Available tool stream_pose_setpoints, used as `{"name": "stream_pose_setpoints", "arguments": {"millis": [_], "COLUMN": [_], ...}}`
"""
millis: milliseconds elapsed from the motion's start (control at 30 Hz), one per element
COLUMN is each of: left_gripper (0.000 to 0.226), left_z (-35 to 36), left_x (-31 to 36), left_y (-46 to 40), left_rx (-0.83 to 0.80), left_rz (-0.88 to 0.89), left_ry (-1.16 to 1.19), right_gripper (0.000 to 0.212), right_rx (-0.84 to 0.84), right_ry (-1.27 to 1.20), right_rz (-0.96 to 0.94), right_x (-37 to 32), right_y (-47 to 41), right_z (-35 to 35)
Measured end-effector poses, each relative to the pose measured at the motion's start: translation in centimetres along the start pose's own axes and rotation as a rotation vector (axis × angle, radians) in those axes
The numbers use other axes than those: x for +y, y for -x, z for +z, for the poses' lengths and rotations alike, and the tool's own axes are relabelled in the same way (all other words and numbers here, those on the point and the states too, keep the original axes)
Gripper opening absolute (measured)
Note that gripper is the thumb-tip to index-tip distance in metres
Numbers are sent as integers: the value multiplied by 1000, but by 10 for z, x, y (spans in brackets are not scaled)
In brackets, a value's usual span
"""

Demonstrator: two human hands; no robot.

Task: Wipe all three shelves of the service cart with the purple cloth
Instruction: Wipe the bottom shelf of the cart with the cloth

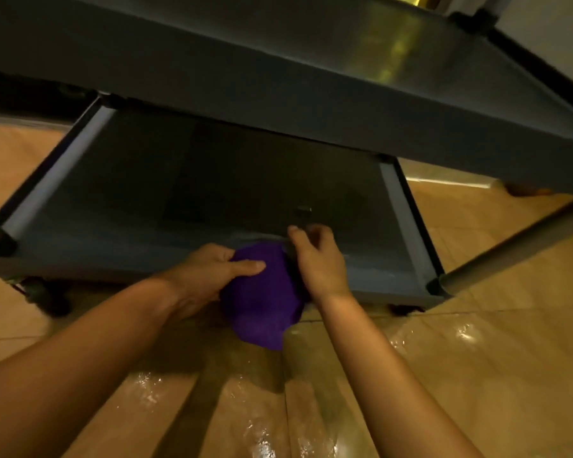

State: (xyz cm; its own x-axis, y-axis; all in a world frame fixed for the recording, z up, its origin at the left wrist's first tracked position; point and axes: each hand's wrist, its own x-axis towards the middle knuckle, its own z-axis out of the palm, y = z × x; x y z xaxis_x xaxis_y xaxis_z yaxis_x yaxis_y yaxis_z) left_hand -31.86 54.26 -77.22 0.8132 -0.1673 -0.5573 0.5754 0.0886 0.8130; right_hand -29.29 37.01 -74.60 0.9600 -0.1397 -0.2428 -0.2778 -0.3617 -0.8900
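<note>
The purple cloth (262,302) hangs bunched over the front edge of the cart's bottom shelf (179,193), drooping toward the floor. My left hand (209,272) grips its left side, thumb lying across the top. My right hand (318,259) holds its right side, fingers curled at the shelf's front rim. The shelf is dark grey metal with raised side rims. The shelf above it (311,77) juts out overhead and hides the back of the bottom shelf.
Glossy tan floor tiles (444,358) lie below and around the cart. A metal cart leg (510,249) slants at the right. Dark castor wheels (47,299) sit under the front corners. A wall shows at the top right.
</note>
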Motion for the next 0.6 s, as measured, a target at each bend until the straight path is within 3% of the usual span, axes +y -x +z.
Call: {"name": "stream_pose_setpoints", "arguments": {"millis": [133, 233, 300, 367, 433, 500, 600], "left_gripper": [34, 45, 31, 28, 25, 21, 19], "left_z": [14, 24, 31, 33, 31, 26, 22], "left_x": [-11, -11, -4, 5, 11, 14, 19], "left_y": [-3, 0, 5, 11, 18, 24, 25], "left_rx": [81, 37, 94, 224, 282, 230, 154], "left_rz": [78, 88, 115, 128, 125, 119, 116], "left_ry": [269, 468, 536, 528, 470, 424, 330], "right_gripper": [57, 73, 84, 87, 81, 74, 63], "right_rx": [-338, -268, -143, -77, -208, -342, -349], "right_ry": [-156, -150, -65, -15, -53, -119, -40], "right_rz": [25, -22, -65, -161, -216, -214, -253], "right_x": [24, 25, 21, 23, 23, 21, 18], "right_y": [25, 21, 19, 23, 26, 20, 7], "right_z": [3, 7, 8, 11, 14, 11, 3]}}
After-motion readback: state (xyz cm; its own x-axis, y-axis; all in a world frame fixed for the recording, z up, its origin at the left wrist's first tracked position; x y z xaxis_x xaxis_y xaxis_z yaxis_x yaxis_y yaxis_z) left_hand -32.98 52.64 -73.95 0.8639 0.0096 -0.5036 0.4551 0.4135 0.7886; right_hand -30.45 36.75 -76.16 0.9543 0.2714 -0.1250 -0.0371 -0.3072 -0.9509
